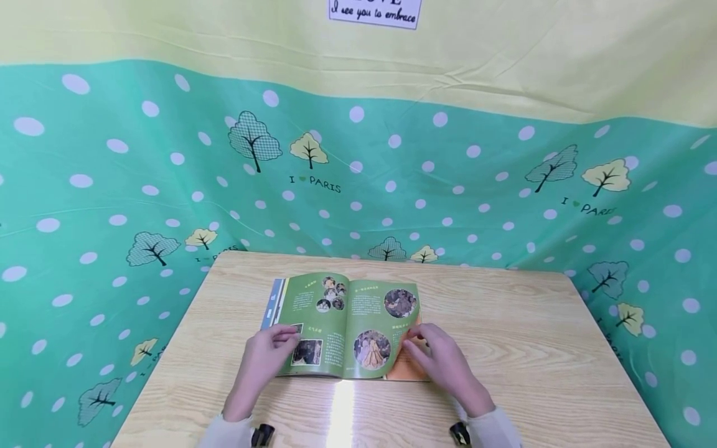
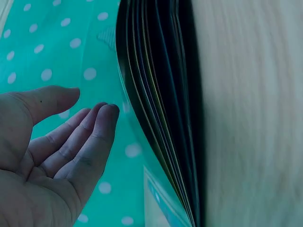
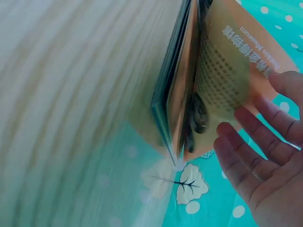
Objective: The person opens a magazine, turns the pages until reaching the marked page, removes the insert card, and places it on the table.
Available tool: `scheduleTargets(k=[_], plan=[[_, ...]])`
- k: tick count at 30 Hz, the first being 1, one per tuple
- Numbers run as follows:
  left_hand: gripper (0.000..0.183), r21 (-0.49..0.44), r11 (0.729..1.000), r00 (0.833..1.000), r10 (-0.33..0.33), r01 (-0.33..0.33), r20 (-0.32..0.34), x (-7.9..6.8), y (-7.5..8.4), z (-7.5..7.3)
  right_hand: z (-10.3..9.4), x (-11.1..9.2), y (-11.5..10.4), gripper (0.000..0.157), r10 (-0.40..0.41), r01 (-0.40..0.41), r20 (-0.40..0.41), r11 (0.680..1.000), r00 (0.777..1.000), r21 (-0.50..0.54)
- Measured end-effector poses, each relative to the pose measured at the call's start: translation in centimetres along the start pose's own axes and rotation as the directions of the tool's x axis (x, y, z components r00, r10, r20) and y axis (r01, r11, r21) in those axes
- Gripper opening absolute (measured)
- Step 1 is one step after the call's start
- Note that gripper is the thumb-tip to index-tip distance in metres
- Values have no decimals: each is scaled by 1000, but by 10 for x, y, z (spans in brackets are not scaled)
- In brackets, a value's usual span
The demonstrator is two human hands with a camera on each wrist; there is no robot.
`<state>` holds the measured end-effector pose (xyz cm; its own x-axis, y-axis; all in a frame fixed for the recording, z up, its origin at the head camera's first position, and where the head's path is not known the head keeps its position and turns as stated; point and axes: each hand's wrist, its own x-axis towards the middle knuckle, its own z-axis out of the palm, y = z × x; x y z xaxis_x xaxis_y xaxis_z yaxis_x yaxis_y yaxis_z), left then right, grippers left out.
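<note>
An open magazine [image 1: 316, 323] lies on the wooden table, showing green pages with round and square photos. My right hand [image 1: 442, 361] pinches the outer edge of the right page [image 1: 372, 323], whose lower corner is lifted and curled. Beneath it shows an orange page [image 1: 407, 367]. In the right wrist view, my thumb and fingers are at the edge of the lifted orange-tinted page [image 3: 227, 71]. My left hand [image 1: 269, 354] is over the left page's outer edge. In the left wrist view, its thumb and fingers [image 2: 94, 142] are apart with nothing between them, beside the stacked page edges [image 2: 156, 94].
The pale wooden table [image 1: 521, 348] extends on both sides of the magazine. Behind and beside it hangs a green dotted cloth [image 1: 392, 205] with tree prints, yellow at the top. A bright light reflection lies on the table in front of the magazine.
</note>
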<state>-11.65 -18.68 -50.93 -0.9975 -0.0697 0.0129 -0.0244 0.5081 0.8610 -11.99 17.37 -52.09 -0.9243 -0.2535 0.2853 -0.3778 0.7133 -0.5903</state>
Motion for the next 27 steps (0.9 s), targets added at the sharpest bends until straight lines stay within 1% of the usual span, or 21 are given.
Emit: scheduleTargets(k=[3, 7, 10, 11, 14, 18, 21, 24, 27], plan=[[21, -14, 999, 999, 30, -30, 11, 3, 7, 8, 1, 1, -2, 17, -88, 89, -15, 995, 996, 37], [21, -42, 996, 996, 78, -77, 30, 6, 16, 19, 3, 2, -4, 28, -202, 203, -41, 979, 979, 28], [21, -81, 991, 992, 111, -106, 57, 8, 23, 26, 4, 2, -7, 42, -235, 237, -59, 971, 970, 17], [22, -97, 989, 990, 122, -115, 71, 8, 26, 28, 5, 3, -8, 44, -244, 246, -68, 969, 967, 16], [22, -106, 984, 985, 149, -139, 92, 8, 32, 33, 5, 4, -12, 41, -270, 273, -93, 962, 959, 28], [21, -108, 980, 978, 179, -167, 106, 7, 38, 38, 4, 8, -14, 28, -310, 319, -135, 946, 941, 51], [19, -134, 974, 971, 198, -180, 136, 6, 42, 41, 4, 10, -16, 24, -329, 344, -157, 936, 931, 77], [20, -164, 967, 957, 225, -196, 181, 5, 48, 45, 5, 11, -18, 27, -362, 381, -180, 921, 915, 82], [22, -182, 959, 942, 255, -217, 218, 3, 52, 49, 8, 12, -21, 32, -411, 433, -205, 899, 888, 73]])
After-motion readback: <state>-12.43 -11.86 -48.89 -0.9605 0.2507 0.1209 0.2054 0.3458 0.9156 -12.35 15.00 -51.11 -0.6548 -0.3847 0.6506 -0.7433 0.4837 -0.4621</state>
